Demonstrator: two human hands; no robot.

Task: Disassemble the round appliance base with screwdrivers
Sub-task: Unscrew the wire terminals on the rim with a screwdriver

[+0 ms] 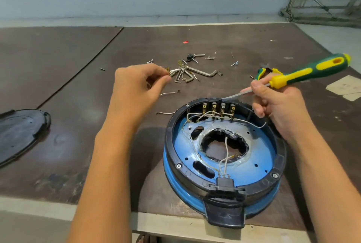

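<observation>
With the right grip [277, 106] clasping the screwdriver [304, 72] and the left grip [136, 86] pinching a loose wire [172, 72], best drop it by the keys [203, 72], then steady the base [259, 185] before prying.

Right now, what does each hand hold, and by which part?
Right hand grips the screwdriver by its metal shaft, near the handle. Left hand pinches a small brass terminal.

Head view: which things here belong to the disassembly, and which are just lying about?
In the job: round appliance base; screwdriver held by the right hand, tip at the base's far rim; brass terminal pinched by the left hand.
Lying about: hex keys, loose screws, black cover, paper scraps, red scrap.
</observation>
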